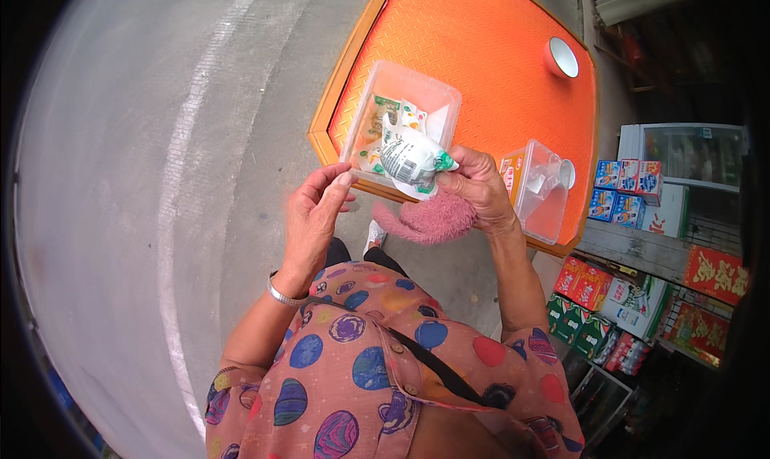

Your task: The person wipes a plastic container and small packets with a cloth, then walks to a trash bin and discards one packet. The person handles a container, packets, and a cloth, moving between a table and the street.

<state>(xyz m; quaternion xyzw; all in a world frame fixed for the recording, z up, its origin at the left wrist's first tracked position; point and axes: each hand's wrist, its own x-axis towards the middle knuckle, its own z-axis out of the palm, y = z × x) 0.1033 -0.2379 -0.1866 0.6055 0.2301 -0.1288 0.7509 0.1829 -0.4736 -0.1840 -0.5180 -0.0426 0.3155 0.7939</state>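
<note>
My right hand (484, 188) grips a white plastic food packet (409, 155) with green ends, print and a barcode. A fuzzy pink cloth (436, 218) hangs from the same hand, below the packet. Under the packet, a clear plastic tub (415, 77) sits at the near left corner of the orange table (481, 56). Several packets (385, 113) lie inside it, partly hidden by the one I hold. My left hand (316, 212) is by the tub's near left corner, thumb and forefinger close together, with nothing visible in it. Whether it touches the tub is unclear.
A bowl (562, 59) stands at the table's far right. Nearer, a second clear container (544, 221) holds clear plastic and a white cup (566, 174), beside an orange printed box (510, 173). Stacked product boxes (619, 191) fill shelves at right. Paved ground (120, 188) lies left.
</note>
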